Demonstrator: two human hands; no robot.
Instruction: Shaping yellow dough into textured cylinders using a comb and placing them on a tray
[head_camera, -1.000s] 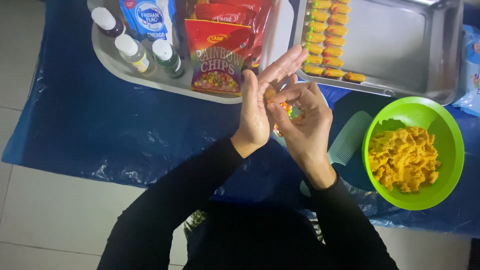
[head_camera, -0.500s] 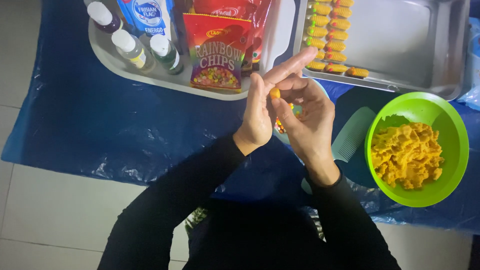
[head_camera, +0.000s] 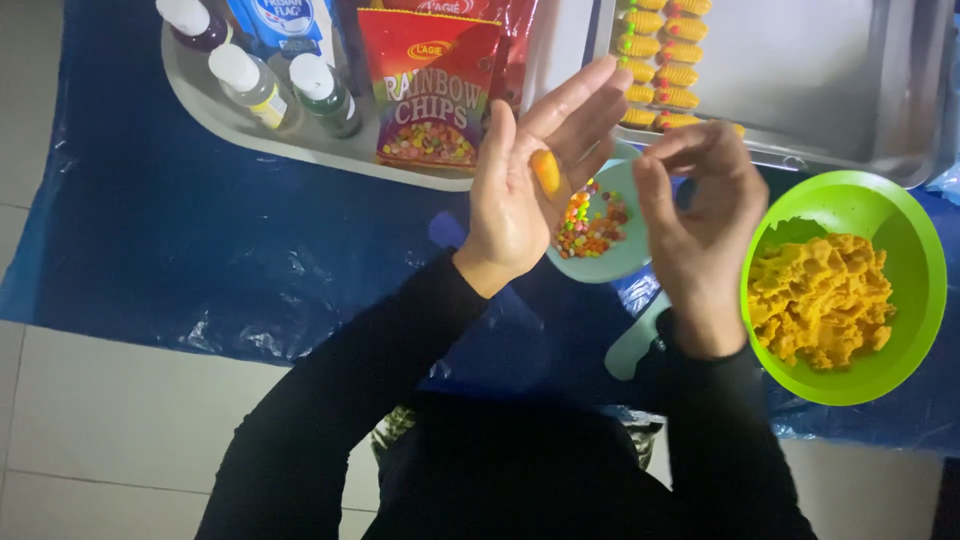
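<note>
Dim, uneven light; glare on the metal tray, dark lower frame.

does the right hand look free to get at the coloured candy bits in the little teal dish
Probably yes: the right hand hovers empty beside the teal dish, whose candy bits lie uncovered. The left hand, cradling an orange dough piece, overlaps only the far edge.

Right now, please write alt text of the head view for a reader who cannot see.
The left hand lies open with an orange dough piece on it; the right hand is beside it, above a dish of coloured chips, near a green bowl.
</note>
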